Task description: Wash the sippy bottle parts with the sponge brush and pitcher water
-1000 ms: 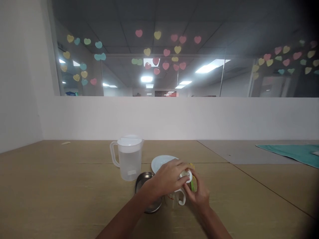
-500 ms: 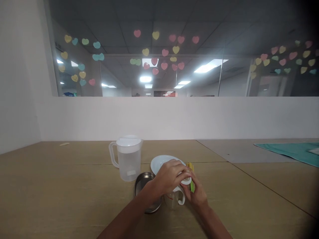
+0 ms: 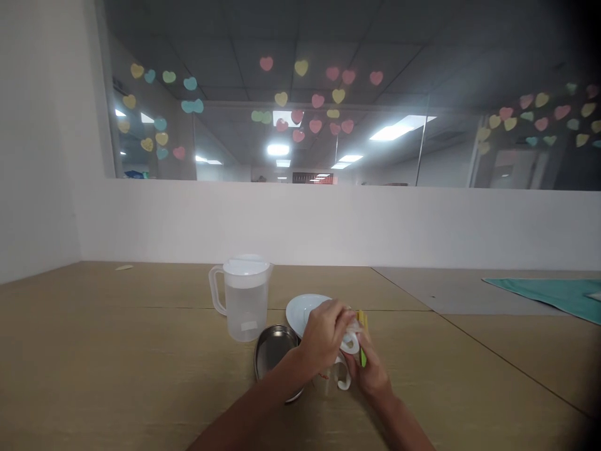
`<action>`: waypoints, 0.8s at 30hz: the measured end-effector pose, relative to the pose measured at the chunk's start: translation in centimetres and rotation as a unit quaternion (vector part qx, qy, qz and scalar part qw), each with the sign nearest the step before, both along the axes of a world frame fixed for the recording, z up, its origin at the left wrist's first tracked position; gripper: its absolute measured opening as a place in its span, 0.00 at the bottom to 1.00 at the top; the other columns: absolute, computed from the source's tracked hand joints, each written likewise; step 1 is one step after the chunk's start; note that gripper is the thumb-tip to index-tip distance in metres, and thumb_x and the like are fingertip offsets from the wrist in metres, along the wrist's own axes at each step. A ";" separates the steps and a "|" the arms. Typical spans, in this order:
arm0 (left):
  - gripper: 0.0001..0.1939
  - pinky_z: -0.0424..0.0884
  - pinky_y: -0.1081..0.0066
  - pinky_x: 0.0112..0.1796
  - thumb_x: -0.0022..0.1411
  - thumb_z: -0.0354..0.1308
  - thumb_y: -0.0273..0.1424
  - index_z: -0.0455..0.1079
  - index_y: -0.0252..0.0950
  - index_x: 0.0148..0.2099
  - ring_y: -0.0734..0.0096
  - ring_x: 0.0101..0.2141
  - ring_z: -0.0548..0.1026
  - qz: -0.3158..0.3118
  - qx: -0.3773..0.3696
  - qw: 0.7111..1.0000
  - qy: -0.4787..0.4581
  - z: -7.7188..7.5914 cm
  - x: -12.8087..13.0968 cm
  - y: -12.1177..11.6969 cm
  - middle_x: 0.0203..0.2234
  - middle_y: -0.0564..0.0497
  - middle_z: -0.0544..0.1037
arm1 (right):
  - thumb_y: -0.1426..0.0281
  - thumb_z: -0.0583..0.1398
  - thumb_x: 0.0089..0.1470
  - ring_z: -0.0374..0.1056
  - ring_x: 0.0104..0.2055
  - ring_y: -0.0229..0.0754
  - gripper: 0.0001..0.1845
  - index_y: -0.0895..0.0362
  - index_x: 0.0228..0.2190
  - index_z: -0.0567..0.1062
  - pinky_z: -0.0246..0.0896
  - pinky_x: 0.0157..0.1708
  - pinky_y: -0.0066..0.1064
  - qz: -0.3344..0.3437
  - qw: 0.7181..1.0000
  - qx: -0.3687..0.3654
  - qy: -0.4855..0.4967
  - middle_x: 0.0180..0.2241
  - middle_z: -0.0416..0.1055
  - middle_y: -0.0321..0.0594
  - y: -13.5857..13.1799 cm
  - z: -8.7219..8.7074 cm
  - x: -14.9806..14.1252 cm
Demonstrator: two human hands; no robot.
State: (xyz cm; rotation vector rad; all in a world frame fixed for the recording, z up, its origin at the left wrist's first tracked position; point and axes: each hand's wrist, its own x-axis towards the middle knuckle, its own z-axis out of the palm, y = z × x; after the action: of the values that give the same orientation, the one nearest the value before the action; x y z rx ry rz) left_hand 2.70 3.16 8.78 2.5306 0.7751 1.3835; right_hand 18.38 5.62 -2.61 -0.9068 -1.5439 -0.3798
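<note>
My left hand [image 3: 323, 332] is closed, its fingers bent over a small white piece with a round rim [image 3: 350, 343]. My right hand [image 3: 372, 371] grips the same white piece from the right and below. What kind of thing it is I cannot make out, as the fingers cover most of it. Just beneath the hands stands a clear cup [image 3: 323, 387] with a white handle and red markings. Behind the right fingers shows part of a yellow and green thing [image 3: 363, 357]. A shiny metal tray [image 3: 275, 351] lies under my left forearm, partly hidden.
A translucent plastic pitcher [image 3: 246, 310] with a white lid stands left of the hands. A white plate [image 3: 298, 310] sits behind them. A teal cloth [image 3: 554, 293] lies at the far right, and a small pale flat piece [image 3: 124, 268] at the back left.
The white piece has tilted, with its round rim now facing more toward me and slightly lower. My left hand has turned over it; both hands keep hold. The view has shifted slightly.
</note>
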 end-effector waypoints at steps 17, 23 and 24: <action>0.09 0.64 0.60 0.46 0.60 0.52 0.31 0.72 0.36 0.41 0.60 0.44 0.69 0.178 -0.029 0.953 0.242 -2.9 -3.7 6.9 0.37 0.44 0.74 | 0.52 0.54 0.51 0.68 0.39 0.50 0.22 0.56 0.38 0.71 0.64 0.38 0.43 -0.146 0.978 -0.139 0.054 0.37 0.71 0.46 0.3 2.0 0.7; 0.13 0.62 0.64 0.48 0.58 0.54 0.31 0.71 0.37 0.46 0.63 0.44 0.69 0.178 -0.022 0.959 0.221 -2.3 -4.7 7.7 0.40 0.46 0.75 | 0.53 0.57 0.48 0.68 0.38 0.49 0.22 0.58 0.36 0.72 0.61 0.38 0.39 -0.155 0.960 -0.232 0.020 0.33 0.74 0.45 0.4 1.6 0.8; 0.13 0.59 0.64 0.50 0.60 0.51 0.31 0.70 0.37 0.47 0.63 0.46 0.68 0.191 -0.010 0.962 0.194 -1.4 -5.2 7.6 0.42 0.46 0.74 | 0.54 0.57 0.49 0.68 0.38 0.49 0.21 0.58 0.35 0.74 0.60 0.39 0.40 -0.163 0.958 -0.236 -0.002 0.33 0.74 0.45 0.4 1.6 0.8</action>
State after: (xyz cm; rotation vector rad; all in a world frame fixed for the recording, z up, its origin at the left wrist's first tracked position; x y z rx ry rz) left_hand -2.49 10.80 7.36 2.7771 1.4021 0.9529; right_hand 19.17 5.98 -0.99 -1.5446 -1.5161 -0.2452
